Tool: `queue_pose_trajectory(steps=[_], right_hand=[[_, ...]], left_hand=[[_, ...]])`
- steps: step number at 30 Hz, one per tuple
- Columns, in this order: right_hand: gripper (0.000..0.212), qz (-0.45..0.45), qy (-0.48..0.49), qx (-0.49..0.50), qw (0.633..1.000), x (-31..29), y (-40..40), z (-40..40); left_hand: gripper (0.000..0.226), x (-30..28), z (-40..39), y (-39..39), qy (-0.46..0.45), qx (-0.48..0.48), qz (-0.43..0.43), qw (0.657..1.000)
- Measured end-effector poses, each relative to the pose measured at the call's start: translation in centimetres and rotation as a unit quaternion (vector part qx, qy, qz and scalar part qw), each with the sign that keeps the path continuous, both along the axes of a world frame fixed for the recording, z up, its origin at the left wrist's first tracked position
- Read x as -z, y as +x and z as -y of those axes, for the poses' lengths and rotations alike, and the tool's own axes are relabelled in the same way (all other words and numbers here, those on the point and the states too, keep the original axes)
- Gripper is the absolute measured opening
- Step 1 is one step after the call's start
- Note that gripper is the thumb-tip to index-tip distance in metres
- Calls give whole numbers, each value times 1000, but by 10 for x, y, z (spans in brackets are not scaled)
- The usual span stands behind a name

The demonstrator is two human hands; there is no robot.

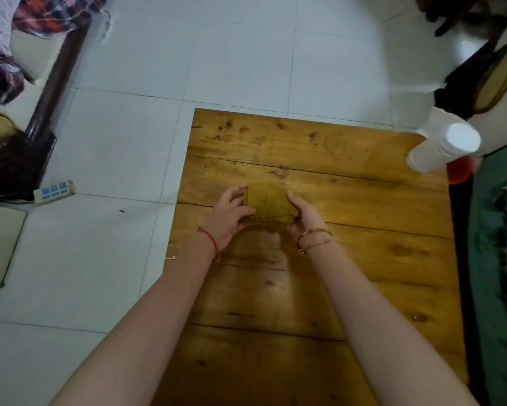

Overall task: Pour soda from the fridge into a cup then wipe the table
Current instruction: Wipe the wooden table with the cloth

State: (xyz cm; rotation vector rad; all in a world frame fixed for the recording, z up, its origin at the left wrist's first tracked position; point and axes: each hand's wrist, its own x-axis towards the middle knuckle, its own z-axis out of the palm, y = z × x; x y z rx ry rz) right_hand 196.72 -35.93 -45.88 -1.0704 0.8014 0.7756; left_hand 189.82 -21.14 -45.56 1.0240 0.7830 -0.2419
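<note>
My left hand and right hand grip a folded mustard-yellow, waffle-textured cloth between them, fingers curled on its ends, over the wooden table.

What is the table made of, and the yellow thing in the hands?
The table looks like wood with a shiny coat: planks, knots and grain show. The cloth seems to be woven fabric, matte, with a bumpy grid pattern.

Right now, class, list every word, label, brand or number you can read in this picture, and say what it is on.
None can be read.
Power strip on the floor: blue sockets, no legible marking.
White cup stack at the table corner: plain, a faint mark too blurred to read.
Cloth in both hands: pattern only.
</note>
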Motion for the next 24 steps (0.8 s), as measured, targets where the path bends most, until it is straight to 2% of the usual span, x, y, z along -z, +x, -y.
queue_pose_trajectory(steps=[3, 5, 8, 13, 16, 19, 21, 24], right_hand=[[27, -3, -33, 12, 999, -10, -15, 40], [37, 6, -64, 32, 997, -17, -27, 65], [43, 57, -109, 74, 990, -27, -45, 101], [43, 110, -214, 146, 960, -29, -74, 177], [47, 163, -331, 105, 923, -22, -96, 222], [49, 219, -466, -2, 858, -10, -118, 253], [49, 246, -507, -46, 825, -1, -133, 266], [50, 273, -525, -77, 802, 13, -154, 281]], left_hand=[[55, -3, 28, -11, 55, 58, -8, 997], [48, -1, 44, -22, 179, 123, -6, 976], [42, 6, 63, -44, 357, 201, 14, 912], [39, 23, 84, -92, 526, 269, 57, 805], [43, 34, 104, -119, 581, 284, 66, 760], [52, 44, 127, -143, 607, 322, 47, 725], [55, 52, 144, -162, 614, 351, 17, 707], [59, 62, 166, -191, 633, 350, -13, 691]])
